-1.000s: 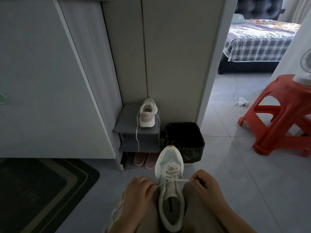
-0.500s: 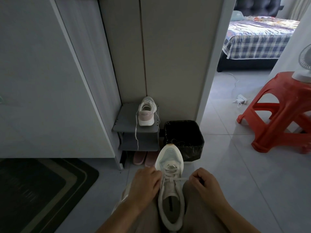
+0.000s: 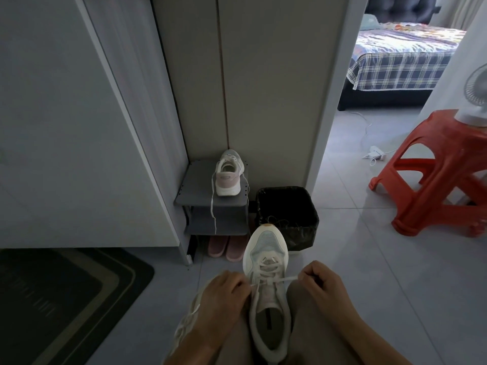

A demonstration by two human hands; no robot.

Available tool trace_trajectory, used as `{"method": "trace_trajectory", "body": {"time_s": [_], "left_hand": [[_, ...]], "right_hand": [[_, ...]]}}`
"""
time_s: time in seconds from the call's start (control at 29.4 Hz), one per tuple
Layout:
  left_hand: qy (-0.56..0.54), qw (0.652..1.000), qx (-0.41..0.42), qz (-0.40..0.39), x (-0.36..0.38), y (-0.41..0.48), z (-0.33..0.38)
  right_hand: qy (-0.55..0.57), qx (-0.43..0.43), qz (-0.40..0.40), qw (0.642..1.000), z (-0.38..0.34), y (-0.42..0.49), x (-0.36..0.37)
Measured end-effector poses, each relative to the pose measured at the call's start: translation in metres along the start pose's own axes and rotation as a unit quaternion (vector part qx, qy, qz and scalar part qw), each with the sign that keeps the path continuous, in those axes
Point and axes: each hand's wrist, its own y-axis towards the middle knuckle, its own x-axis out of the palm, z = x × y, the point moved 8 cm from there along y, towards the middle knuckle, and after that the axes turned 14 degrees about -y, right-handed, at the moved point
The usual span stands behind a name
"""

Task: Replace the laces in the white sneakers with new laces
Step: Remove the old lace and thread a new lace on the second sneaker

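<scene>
A white sneaker [image 3: 267, 262] lies between my knees, toe pointing away from me. A white lace [image 3: 286, 280] crosses its eyelets. My right hand [image 3: 322, 284] pinches the right end of the lace, pulled out sideways. At the shoe's left side my left hand [image 3: 224, 293] pinches the other end of the lace. A second sneaker [image 3: 228, 175] with a pink heel stands on a grey shoe rack [image 3: 195, 188], and a loose lace [image 3: 212, 206] hangs down from it. Another pale shoe [image 3: 188, 320] shows partly under my left forearm.
A black bin [image 3: 290, 214] stands right behind the sneaker's toe. Pink slippers [image 3: 226, 246] lie under the rack. A dark mat [image 3: 60, 299] covers the floor on the left. An orange stool [image 3: 442, 175] with a fan stands at the right; a doorway opens to a bed [image 3: 400, 59].
My left hand has moved up along the shoe to the lace crossing, and the view has shifted a little. My right hand stays on the lace end.
</scene>
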Motion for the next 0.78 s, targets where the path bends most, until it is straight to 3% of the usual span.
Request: {"method": "trace_trajectory", "body": {"time_s": [0.07, 0.2, 0.31, 0.44, 0.51, 0.58, 0.68, 0.78], "left_hand": [[0.001, 1.0, -0.006, -0.005, 0.001, 0.002, -0.002], [0.014, 0.995, -0.036, -0.092, 0.018, 0.003, -0.001], [-0.02, 0.993, -0.096, -0.067, 0.016, -0.001, -0.009], [-0.145, 0.978, -0.151, -0.012, 0.004, 0.005, -0.009], [-0.242, 0.955, -0.163, -0.045, 0.009, 0.027, 0.004], [-0.265, 0.951, -0.138, -0.075, 0.013, 0.051, 0.022], [-0.234, 0.964, -0.124, -0.018, 0.003, 0.069, 0.029], [-0.241, 0.959, -0.142, 0.035, -0.009, 0.061, 0.016]], "right_hand": [[0.007, 0.005, 0.003, 1.0, 0.001, 0.001, -0.001], [0.01, 0.009, -0.001, 1.0, 0.0, 0.002, -0.003], [0.002, 0.009, -0.016, 1.0, -0.004, 0.0, -0.002], [-0.024, -0.044, -0.067, 0.996, -0.035, 0.001, -0.004], [-0.072, -0.078, -0.103, 0.989, -0.059, 0.005, -0.003], [-0.11, -0.08, -0.135, 0.981, -0.075, 0.011, -0.001], [-0.126, -0.063, -0.177, 0.974, -0.083, 0.02, -0.009], [-0.157, -0.035, -0.17, 0.972, -0.072, 0.025, -0.036]]}}
